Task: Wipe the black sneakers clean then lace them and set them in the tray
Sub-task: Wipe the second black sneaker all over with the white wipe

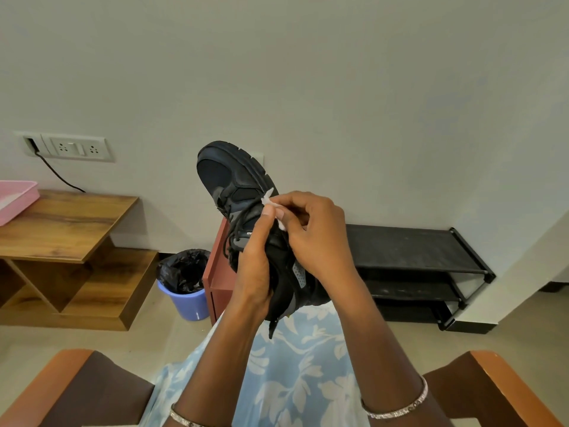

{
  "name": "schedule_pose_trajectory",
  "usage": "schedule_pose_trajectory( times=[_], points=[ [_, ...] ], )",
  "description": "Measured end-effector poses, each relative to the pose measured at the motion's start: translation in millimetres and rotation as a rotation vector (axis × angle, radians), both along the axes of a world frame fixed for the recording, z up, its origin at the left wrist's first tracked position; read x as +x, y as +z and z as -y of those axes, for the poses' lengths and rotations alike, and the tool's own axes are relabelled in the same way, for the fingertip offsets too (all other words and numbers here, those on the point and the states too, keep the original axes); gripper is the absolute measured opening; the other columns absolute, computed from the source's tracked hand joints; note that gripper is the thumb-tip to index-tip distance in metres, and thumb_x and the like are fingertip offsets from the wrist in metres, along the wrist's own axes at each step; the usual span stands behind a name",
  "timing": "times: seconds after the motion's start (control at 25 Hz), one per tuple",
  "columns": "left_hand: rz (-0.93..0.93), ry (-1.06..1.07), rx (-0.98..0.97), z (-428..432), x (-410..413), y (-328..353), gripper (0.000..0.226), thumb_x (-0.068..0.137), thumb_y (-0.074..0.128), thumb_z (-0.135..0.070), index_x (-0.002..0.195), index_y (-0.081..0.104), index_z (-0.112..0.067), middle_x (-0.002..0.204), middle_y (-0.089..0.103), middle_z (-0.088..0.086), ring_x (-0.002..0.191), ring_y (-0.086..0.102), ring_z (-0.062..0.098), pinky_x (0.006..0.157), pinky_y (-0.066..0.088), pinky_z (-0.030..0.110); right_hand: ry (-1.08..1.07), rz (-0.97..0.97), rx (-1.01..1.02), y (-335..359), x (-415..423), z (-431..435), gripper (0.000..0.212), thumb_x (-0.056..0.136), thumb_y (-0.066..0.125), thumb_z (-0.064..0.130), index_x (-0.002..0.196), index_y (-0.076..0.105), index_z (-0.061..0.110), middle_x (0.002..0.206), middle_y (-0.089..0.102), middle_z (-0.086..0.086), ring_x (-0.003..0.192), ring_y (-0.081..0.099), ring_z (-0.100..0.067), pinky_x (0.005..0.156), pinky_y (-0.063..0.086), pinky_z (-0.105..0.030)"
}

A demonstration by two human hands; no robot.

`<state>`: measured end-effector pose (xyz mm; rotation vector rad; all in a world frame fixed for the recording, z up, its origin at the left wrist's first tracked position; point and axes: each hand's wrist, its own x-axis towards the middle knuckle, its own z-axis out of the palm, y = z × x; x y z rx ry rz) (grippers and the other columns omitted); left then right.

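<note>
In the centre of the frame a person is holding up one black mesh sneaker with a thick ridged sole (237, 183), with its toe pointing to the upper left of the frame and its heel down toward the lap. The left hand (257, 266) is gripping the sneaker from the lower left side; its fingers are wrapping around the ankle part, and its thumb is lying along the side near the loose black laces (234, 232). The right hand (317, 229) is coming from the right side, and its fingers (281, 212) are pressing together and pinching a small crumpled white wipe (268, 198) against the side of the sneaker, just beside the edge of the sole. A thin silver bangle (400, 409) is sitting on the right wrist. Under the arms, a light blue cloth with white leaf pattern (295, 380) is covering the lap.

At the left edge of the frame, a pink plastic tray (15, 201) is standing on a brown wooden table (67, 229), well apart from the sneaker. Below the sneaker, in the lower centre-left, a blue plastic bin with a black bag liner (187, 288) is standing on the floor. At the right, a black low shoe rack (412, 263) is standing against the pale wall.
</note>
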<state>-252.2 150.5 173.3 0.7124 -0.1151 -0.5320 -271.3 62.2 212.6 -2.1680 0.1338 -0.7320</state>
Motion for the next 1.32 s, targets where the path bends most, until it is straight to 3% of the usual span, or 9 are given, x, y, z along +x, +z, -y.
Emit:
schedule_pose_trajectory(
  times=[0.12,0.24,0.36,0.48,0.72,0.92,1.04,1.2,1.32],
  points=[
    [-0.006,0.029,0.051,-6,7,-4,0.057,0.087,0.062,-0.052,0.116,0.068,-0.003,0.114,0.068,0.021,0.106,0.067,0.033,0.099,0.050,0.047,0.060,-0.181,-0.074,0,-25,8,0.023,0.094,0.069,0.021,0.115,0.075,0.026,0.111,0.073,0.010,0.098,0.066,-0.001,0.087,0.052,-0.014],
    [0.002,0.079,0.114,-9,14,-8,0.058,0.083,0.068,-0.056,0.107,0.071,-0.004,0.103,0.068,0.022,0.095,0.066,0.036,0.096,0.051,0.051,0.054,-0.353,-0.151,3,-47,14,0.025,0.092,0.071,0.018,0.115,0.075,0.026,0.111,0.073,0.010,0.093,0.066,-0.001,0.077,0.046,-0.003],
    [0.008,0.038,0.101,-5,10,-9,0.074,0.079,0.073,-0.057,0.123,0.064,0.002,0.120,0.064,0.027,0.113,0.062,0.042,0.108,0.042,0.058,0.018,-0.262,-0.134,7,-38,14,0.021,0.091,0.072,0.020,0.110,0.077,0.026,0.103,0.076,0.009,0.085,0.069,-0.001,0.082,0.055,-0.014],
    [0.076,0.034,0.060,4,2,-8,0.063,0.083,0.071,-0.053,0.129,0.064,-0.010,0.131,0.063,0.022,0.124,0.060,0.036,0.112,0.039,0.053,-0.011,-0.111,-0.046,8,-13,15,0.019,0.092,0.070,0.022,0.110,0.078,0.024,0.100,0.077,0.008,0.087,0.070,-0.002,0.086,0.058,-0.025],
    [0.065,0.062,0.091,-1,9,-11,0.070,0.077,0.075,-0.057,0.126,0.065,-0.008,0.128,0.064,0.024,0.121,0.060,0.040,0.110,0.040,0.056,0.038,-0.147,-0.040,-4,-28,17,0.022,0.092,0.070,0.022,0.114,0.075,0.025,0.109,0.071,0.010,0.091,0.066,0.001,0.081,0.051,-0.008],
    [0.050,0.138,0.115,-6,11,-5,0.058,0.078,0.073,-0.056,0.108,0.071,-0.007,0.098,0.069,0.018,0.089,0.066,0.033,0.091,0.052,0.047,-0.006,-0.394,-0.218,-2,-65,19,0.024,0.092,0.070,0.020,0.114,0.074,0.027,0.113,0.070,0.009,0.092,0.064,-0.004,0.094,0.051,-0.019],
    [0.050,0.131,0.105,-3,6,1,0.054,0.081,0.069,-0.053,0.108,0.071,-0.007,0.099,0.069,0.018,0.089,0.067,0.031,0.089,0.053,0.045,-0.056,-0.320,-0.300,5,-49,20,0.021,0.093,0.067,0.023,0.112,0.076,0.027,0.110,0.071,0.007,0.088,0.065,-0.007,0.087,0.051,-0.018],
    [0.040,0.135,0.053,-2,-2,9,0.044,0.096,0.052,-0.047,0.096,0.075,-0.010,0.094,0.073,0.015,0.084,0.072,0.027,0.081,0.059,0.039,-0.036,-0.246,-0.401,7,-15,21,0.025,0.098,0.060,0.021,0.119,0.073,0.024,0.115,0.069,0.001,0.098,0.063,-0.014,0.074,0.034,-0.004],
    [0.011,0.176,0.029,-9,1,12,0.048,0.097,0.049,-0.048,0.082,0.076,-0.011,0.079,0.072,0.012,0.067,0.071,0.023,0.063,0.060,0.030,0.052,-0.166,-0.293,-8,-26,28,0.023,0.094,0.066,0.014,0.112,0.077,0.022,0.109,0.070,0.002,0.095,0.063,-0.012,0.080,0.045,-0.013]
  ],
)
